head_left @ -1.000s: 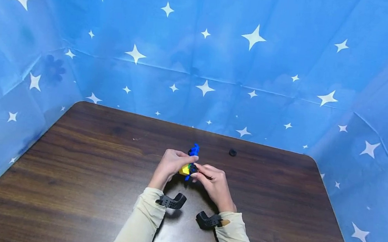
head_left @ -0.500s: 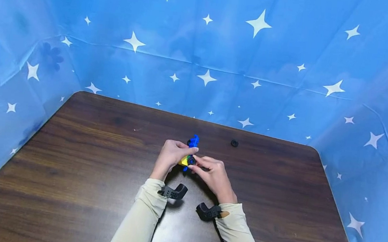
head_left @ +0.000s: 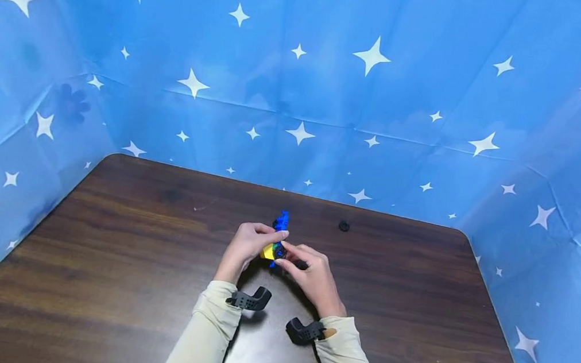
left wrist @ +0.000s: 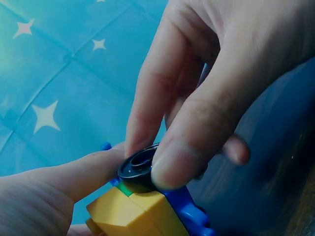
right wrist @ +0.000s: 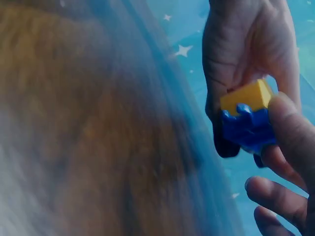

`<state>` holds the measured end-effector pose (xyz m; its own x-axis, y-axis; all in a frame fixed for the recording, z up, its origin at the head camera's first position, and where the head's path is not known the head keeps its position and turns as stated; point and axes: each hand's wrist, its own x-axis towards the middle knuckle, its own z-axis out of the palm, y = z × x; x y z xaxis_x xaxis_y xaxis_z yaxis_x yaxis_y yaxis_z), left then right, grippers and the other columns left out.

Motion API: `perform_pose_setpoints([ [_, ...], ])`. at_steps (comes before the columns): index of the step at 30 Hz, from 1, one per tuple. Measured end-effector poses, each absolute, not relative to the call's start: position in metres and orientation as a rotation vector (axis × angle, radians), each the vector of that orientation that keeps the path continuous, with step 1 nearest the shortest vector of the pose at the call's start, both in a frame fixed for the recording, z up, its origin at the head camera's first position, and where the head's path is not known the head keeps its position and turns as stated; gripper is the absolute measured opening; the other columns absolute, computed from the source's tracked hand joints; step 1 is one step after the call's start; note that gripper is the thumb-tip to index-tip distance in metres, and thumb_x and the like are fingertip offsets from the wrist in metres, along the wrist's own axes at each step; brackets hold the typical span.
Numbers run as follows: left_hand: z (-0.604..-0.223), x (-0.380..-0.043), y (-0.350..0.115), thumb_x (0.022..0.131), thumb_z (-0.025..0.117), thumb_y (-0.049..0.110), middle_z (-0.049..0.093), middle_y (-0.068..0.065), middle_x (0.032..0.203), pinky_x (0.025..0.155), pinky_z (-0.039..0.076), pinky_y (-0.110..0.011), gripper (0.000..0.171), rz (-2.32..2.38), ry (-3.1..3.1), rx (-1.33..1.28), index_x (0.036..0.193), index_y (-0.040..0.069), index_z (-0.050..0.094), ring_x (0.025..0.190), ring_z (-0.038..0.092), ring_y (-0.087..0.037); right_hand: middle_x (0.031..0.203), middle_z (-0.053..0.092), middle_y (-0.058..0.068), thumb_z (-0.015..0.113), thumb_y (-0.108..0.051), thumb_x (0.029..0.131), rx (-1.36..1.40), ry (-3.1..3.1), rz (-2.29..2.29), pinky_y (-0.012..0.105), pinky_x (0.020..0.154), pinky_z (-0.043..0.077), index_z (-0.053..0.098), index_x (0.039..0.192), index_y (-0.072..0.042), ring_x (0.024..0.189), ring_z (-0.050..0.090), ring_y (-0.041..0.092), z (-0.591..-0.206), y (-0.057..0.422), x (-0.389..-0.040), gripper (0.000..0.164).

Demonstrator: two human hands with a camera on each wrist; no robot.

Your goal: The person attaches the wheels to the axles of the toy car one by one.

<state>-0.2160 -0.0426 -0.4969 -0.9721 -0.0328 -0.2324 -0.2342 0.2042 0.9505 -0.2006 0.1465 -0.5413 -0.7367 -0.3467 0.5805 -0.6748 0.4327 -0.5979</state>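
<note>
My left hand [head_left: 248,248] holds a small toy vehicle with a blue base [head_left: 282,221] and a yellow block [left wrist: 133,214] on it. A bit of green shows beside the yellow in the left wrist view. Thumb and index finger of my right hand [head_left: 317,273] pinch a black wheel [left wrist: 134,173] against the vehicle's side, right by the green part. In the right wrist view the vehicle's yellow block [right wrist: 243,97] and blue hooked end [right wrist: 250,129] show between the two hands. The left fingers behind the toy are partly hidden.
A loose black tyre [head_left: 344,226] lies on the brown wooden table [head_left: 123,259], toward the back right. Blue cloth [head_left: 324,92] with white stars stands around the table's back and sides. Black camera mounts [head_left: 251,299] sit on both wrists.
The head view shifts slightly up and back down. Both hands stay together at the toy, the right fingers still pinching the wheel, which turns a little. The loose tyre stays put.
</note>
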Motion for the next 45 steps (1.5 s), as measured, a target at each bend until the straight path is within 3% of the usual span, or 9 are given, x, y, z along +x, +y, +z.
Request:
perform_pose_setpoints([
  [4,-0.502,-0.215,-0.045,0.089,0.082,0.043,0.065,-0.020,0.127,0.074,0.051,-0.028,0.054,1.861,2.309,-0.236,0.121,0.000,0.070,0.099,0.061,-0.025,0.094,0.074,-0.002,0.082,-0.024,0.090,0.831,-2.399,1.179,0.034,0.077,0.060,0.074,0.129,-0.014,0.086,0.070,0.010,-0.546,0.152,-0.202,0.041],
  [12,-0.502,-0.214,-0.047,0.091,0.080,0.042,0.065,-0.017,0.125,0.075,0.049,-0.031,0.051,1.840,2.325,-0.199,0.121,0.002,0.069,0.093,0.058,-0.023,0.105,0.073,-0.003,0.064,-0.026,0.105,0.534,-2.448,1.220,0.031,0.077,0.055,0.074,0.125,-0.012,0.090,0.067,0.010,-0.551,0.175,-0.213,0.027],
  [17,-0.502,-0.213,-0.048,0.092,0.079,0.042,0.065,-0.015,0.121,0.075,0.048,-0.033,0.051,1.840,2.321,-0.188,0.122,0.002,0.069,0.088,0.054,-0.020,0.100,0.072,0.000,0.063,-0.024,0.106,0.403,-2.446,1.234,0.029,0.074,0.050,0.075,0.117,-0.011,0.086,0.062,0.013,-0.551,0.194,-0.223,0.021],
  [24,-0.501,-0.214,-0.050,0.093,0.077,0.043,0.060,-0.007,0.100,0.071,0.044,-0.034,0.048,1.848,2.302,-0.163,0.119,0.004,0.069,0.075,0.049,-0.017,0.099,0.070,0.003,0.062,-0.024,0.106,0.257,-2.425,1.253,0.026,0.072,0.046,0.074,0.113,-0.011,0.083,0.059,0.014,-0.551,0.213,-0.231,0.018],
  [30,-0.500,-0.212,-0.052,0.094,0.076,0.044,0.063,-0.009,0.111,0.074,0.045,-0.035,0.046,1.823,2.329,-0.158,0.116,0.005,0.070,0.085,0.051,-0.019,0.098,0.067,0.007,0.063,-0.018,0.105,0.167,-2.386,1.234,0.025,0.073,0.045,0.072,0.110,-0.007,0.085,0.058,0.018,-0.554,0.218,-0.238,0.016],
  [39,-0.503,-0.211,-0.052,0.094,0.076,0.041,0.062,-0.006,0.101,0.071,0.045,-0.033,0.042,1.814,2.321,-0.097,0.113,0.004,0.071,0.077,0.050,-0.017,0.111,0.064,0.011,0.064,-0.021,0.103,0.005,-2.463,1.195,0.034,0.080,0.044,0.066,0.125,-0.007,0.092,0.057,0.024,-0.557,0.234,-0.256,0.026],
  [45,-0.502,-0.213,-0.051,0.095,0.075,0.039,0.062,-0.007,0.100,0.070,0.046,-0.032,0.040,1.798,2.330,-0.070,0.113,0.003,0.070,0.075,0.051,-0.016,0.113,0.062,0.012,0.064,-0.021,0.102,0.029,-2.475,1.202,0.037,0.082,0.045,0.066,0.124,-0.006,0.095,0.057,0.026,-0.552,0.240,-0.265,0.028],
])
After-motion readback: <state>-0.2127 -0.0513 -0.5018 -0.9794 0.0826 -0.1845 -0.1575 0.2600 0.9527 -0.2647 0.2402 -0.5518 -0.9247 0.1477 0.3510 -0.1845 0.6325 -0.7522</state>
